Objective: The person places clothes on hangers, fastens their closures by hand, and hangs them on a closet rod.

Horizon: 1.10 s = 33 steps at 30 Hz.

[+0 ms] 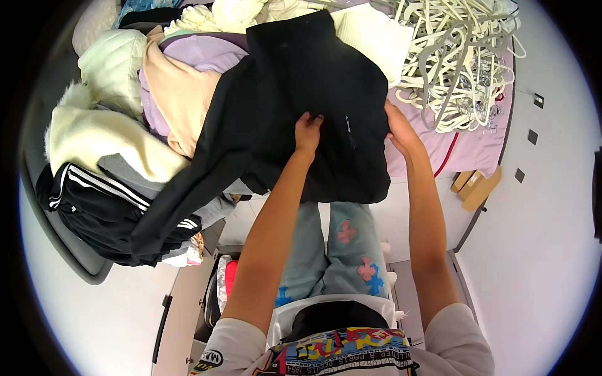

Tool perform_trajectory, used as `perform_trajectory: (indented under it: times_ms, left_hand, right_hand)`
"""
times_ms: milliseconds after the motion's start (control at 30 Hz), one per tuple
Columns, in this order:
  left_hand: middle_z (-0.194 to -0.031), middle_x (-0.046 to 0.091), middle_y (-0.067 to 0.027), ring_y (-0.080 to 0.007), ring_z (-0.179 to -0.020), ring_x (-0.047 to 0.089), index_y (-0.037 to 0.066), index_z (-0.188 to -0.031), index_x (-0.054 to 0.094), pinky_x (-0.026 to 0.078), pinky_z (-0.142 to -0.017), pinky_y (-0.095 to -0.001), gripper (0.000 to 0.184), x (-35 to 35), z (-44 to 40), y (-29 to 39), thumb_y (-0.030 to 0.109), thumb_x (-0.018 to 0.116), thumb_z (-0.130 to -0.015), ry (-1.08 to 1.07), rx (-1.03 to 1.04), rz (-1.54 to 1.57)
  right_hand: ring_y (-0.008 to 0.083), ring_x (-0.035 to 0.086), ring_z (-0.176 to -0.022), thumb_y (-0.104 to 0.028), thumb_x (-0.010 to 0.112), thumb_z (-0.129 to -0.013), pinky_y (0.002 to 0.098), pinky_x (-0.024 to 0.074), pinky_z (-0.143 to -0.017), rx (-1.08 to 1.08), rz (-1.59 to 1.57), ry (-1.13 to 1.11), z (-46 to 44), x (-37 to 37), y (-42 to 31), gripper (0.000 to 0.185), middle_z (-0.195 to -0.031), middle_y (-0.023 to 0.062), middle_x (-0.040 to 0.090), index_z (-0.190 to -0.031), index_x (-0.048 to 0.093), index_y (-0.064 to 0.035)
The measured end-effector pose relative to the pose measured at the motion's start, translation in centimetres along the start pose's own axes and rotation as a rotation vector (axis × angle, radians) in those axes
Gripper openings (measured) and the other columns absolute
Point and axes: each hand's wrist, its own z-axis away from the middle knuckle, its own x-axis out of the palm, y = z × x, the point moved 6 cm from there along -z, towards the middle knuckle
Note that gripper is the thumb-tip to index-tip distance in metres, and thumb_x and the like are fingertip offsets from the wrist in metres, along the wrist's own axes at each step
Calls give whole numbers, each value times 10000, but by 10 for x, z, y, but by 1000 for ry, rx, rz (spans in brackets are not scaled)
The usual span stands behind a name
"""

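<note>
A black high-collared jacket (276,94) is spread out in front of me, collar away from me, with a small white mark on its front. One long sleeve trails down to the left over other clothes. My left hand (308,133) is on the middle of the jacket, its fingers closed on the fabric. At the jacket's right edge, my right hand (400,125) grips the side, with some fingers hidden behind the cloth. The jacket's lower hem hangs just above my knees.
Heaped clothes lie left and behind, including a peach garment (182,81), a cream fluffy one (113,138) and black striped clothing (94,210). Many white hangers (464,69) are piled on a pink cloth (483,147) at right. A cardboard box (480,188) sits below.
</note>
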Motion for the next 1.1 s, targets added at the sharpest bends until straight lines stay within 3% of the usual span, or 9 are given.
perform_trajectory:
  times_ms: [200,233,400,633,733,867,933,1033,1100]
  left_hand:
    - [-1435,484,-191,-272,-1313,470,-48,-1446,376,348,-1093,-330,567,-17,7,7,282,535,-1013,254,98,217]
    - [-1419,494,-158,-233,-1282,477,-42,-1443,382,353,-1077,-306,561,-36,-16,-19,288,535,-1016,288,120,201]
    - [-1387,525,-146,-204,-1268,487,-44,-1407,433,352,-1072,-286,485,-62,-3,-16,271,479,-1041,229,192,304]
    - [-1241,554,-140,-213,-1116,534,-33,-1314,463,380,-1014,-305,397,-103,66,1,173,552,-987,522,349,95]
    - [-1264,511,-149,-226,-1118,539,25,-1368,365,432,-975,-327,522,-77,120,79,47,625,-915,516,770,-282]
    - [-1167,594,-149,-212,-1001,604,11,-1295,453,489,-850,-304,564,-45,124,101,174,756,-848,240,530,-55]
    - [-820,649,-85,-141,-727,620,-17,-1053,567,511,-690,-260,198,-57,113,105,155,608,-963,291,552,-58]
    - [-617,480,-9,-82,-521,470,44,-862,522,442,-520,-234,224,-76,107,112,145,435,-1041,250,417,260]
    - [-646,475,-11,-92,-544,479,35,-900,513,453,-546,-242,161,-77,113,124,156,530,-1004,182,429,201]
  right_hand:
    - [40,310,-436,-190,489,-1008,225,232,-393,-105,-288,-570,30,-29,-55,242,-544,-38,358,-1161,599,-39]
    - [74,499,-585,-147,498,-1001,216,406,-557,-202,-202,-493,-2,-42,-47,264,-658,-2,515,-1220,579,-24]
    - [174,610,-996,-231,710,-886,279,447,-925,-195,501,-175,-87,-16,18,504,-1058,94,652,-1318,549,-29]
    - [282,576,-670,-117,771,-769,391,443,-614,-649,706,209,-29,68,10,280,-727,152,572,-879,554,20]
    - [351,587,-708,-75,705,-824,426,467,-623,-967,866,312,33,99,4,258,-759,172,597,-1043,598,9]
    - [369,599,-762,-24,706,-808,439,479,-678,-1057,880,191,95,137,17,479,-892,193,627,-1240,518,62]
    - [350,600,-753,-9,704,-799,422,489,-685,-1141,876,103,115,151,25,503,-901,175,628,-1259,509,58]
    - [333,605,-756,15,685,-799,402,502,-701,-1057,849,50,125,156,35,511,-919,161,625,-1278,508,44]
    - [313,604,-784,-5,681,-783,386,510,-734,-1071,886,17,127,159,42,519,-907,151,617,-1272,513,31]
